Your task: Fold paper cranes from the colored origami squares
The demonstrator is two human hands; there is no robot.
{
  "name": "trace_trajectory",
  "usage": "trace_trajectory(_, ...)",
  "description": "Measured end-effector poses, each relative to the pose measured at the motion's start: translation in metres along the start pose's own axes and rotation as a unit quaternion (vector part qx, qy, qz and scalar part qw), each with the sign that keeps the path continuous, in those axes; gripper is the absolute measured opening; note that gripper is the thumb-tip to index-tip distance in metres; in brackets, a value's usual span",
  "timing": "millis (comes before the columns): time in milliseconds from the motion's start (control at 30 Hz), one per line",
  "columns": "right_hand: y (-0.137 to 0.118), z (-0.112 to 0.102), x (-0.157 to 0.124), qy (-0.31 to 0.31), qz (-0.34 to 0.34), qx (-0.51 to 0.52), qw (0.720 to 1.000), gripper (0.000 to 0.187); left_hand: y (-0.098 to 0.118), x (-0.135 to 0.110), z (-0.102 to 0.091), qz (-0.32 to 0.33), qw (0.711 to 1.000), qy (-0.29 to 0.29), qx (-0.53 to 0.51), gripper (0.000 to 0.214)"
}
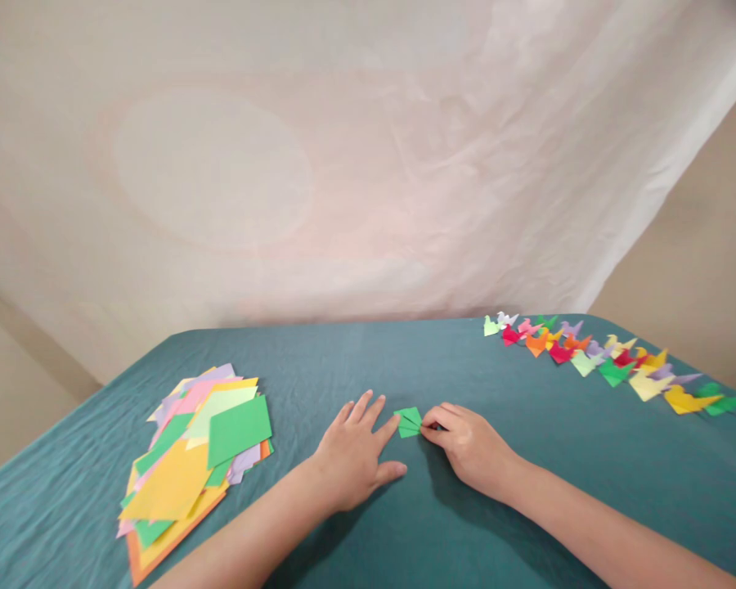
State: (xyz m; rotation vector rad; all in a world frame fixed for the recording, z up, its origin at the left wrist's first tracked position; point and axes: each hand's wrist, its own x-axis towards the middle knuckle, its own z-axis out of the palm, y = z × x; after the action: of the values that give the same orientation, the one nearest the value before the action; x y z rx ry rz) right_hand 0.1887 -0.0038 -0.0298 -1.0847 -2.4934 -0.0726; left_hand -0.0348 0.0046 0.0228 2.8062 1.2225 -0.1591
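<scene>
A small folded green paper (409, 421) lies on the teal tablecloth (356, 360) near the middle of the table. My left hand (352, 454) rests flat beside it with fingers spread, the index fingertip touching the paper's left edge. My right hand (466, 442) is curled, with its fingertips pinched on the paper's right side.
A loose pile of coloured paper squares (196, 450) lies at the front left. A row of several folded paper figures (613, 360) runs along the table's far right edge. A pale cloth backdrop (343, 164) hangs behind the table.
</scene>
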Motion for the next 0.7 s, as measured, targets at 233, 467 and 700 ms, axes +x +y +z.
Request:
trace_trajectory(233, 0.001, 0.001, 0.000, -0.002, 0.004, 0.002, 1.000, 0.020, 0.016, 0.002, 0.008, 0.038, 0.998, 0.040, -0.009, 0.065)
trace_trajectory(467, 0.001, 0.002, 0.000, 0.013, 0.008, 0.008, 1.000, 0.022, 0.017, 0.008, 0.019, 0.040, 0.996, 0.077, 0.009, 0.061)
trace_trajectory(700, -0.001, 0.000, 0.001, 0.002, 0.008, 0.001, 1.000, 0.022, 0.009, 0.008, 0.018, 0.012, 0.996, 0.088, 0.031, 0.059)
